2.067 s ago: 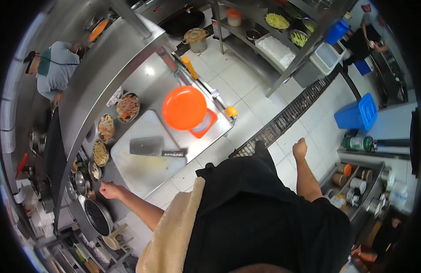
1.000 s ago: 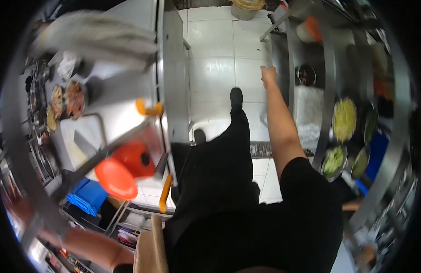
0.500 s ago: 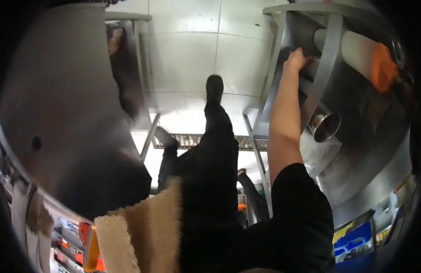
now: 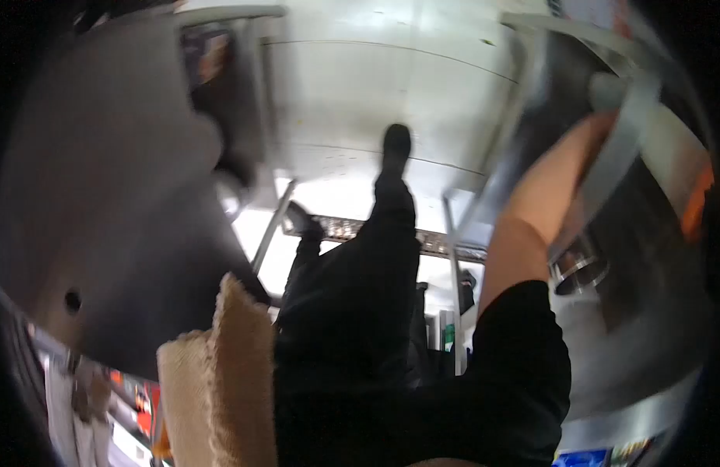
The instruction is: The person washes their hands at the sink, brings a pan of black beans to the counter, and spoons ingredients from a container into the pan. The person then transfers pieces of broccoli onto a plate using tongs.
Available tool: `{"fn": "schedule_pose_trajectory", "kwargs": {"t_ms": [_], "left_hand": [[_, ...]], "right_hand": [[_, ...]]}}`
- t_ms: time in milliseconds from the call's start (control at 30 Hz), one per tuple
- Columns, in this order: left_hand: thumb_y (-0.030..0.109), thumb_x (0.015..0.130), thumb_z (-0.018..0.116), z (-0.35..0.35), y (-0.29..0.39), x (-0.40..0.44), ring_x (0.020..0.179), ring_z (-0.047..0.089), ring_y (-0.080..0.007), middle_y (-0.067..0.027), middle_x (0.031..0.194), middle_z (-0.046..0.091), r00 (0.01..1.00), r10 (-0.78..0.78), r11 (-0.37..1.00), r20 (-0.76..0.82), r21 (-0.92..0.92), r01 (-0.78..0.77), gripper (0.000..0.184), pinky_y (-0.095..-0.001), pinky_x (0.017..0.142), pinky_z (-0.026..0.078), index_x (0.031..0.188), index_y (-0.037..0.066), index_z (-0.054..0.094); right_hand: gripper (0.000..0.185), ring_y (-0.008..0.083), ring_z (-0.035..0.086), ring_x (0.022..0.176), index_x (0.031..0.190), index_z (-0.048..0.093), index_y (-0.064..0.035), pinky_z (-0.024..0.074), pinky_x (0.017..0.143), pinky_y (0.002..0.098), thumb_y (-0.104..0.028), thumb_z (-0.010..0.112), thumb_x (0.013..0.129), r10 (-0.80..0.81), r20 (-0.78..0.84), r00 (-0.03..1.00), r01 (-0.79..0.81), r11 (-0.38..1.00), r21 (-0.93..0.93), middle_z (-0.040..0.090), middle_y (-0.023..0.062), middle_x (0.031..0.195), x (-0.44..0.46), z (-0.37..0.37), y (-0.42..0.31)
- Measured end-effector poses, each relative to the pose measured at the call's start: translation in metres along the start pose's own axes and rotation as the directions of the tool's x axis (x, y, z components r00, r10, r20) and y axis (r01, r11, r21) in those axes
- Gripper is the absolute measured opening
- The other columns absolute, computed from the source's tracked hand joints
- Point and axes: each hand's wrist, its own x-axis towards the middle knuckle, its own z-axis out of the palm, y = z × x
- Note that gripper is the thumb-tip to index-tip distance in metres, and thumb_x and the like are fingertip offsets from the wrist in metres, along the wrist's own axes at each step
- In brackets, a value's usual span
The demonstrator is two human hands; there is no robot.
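My right arm reaches forward to the right, into a steel-framed unit. My right hand passes behind a grey metal bar, and its fingers are hidden and blurred. Closest to it are a long whitish container with an orange end, just beyond the bar. Nearer to me, beside my forearm, a round steel cup shows its open mouth. My left hand is out of sight. A tan, coarse-woven cloth hangs at the lower left by my body; what holds it up cannot be seen.
A large dark steel surface with a round hole lies on the left. White floor tiles and a drain grate run between the units. My black shoe stands on the tiles. Colourful items show at the lower right.
My right hand has gone farther right, from in front of the bar to behind it. The whole view has shifted and blurred. The tan cloth has swung left.
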Motion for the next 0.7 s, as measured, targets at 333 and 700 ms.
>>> {"fn": "schedule_pose_trajectory", "kwargs": {"t_ms": [333,700], "left_hand": [[0.021,0.101,0.060,-0.349,-0.046,-0.171,0.126,0.059,-0.0301,-0.0206,0.141,0.057,0.738,-0.180,0.820,-0.650,0.316,0.478,0.038,-0.0411,0.106,0.049,0.133,0.000,0.063],[0.021,0.101,0.058,-0.514,0.065,-0.265,0.130,0.057,-0.0326,-0.0228,0.146,0.054,0.634,-0.154,0.876,-0.758,0.193,0.443,0.040,-0.0426,0.109,0.048,0.135,-0.001,0.062]], "right_hand": [[0.041,0.0359,0.053,0.123,0.130,0.048,-0.0081,0.0447,0.100,0.0460,-0.022,0.061,0.094,0.047,0.015,0.999,-0.047,0.999,0.019,0.046,0.0205,0.144,0.014,0.002,0.011],[0.027,0.0352,0.059,0.113,0.112,0.068,-0.0099,0.0471,0.096,0.0478,-0.028,0.066,0.092,-0.092,0.010,0.996,0.092,0.992,-0.082,0.059,0.0198,0.132,-0.028,-0.004,-0.027]]}}
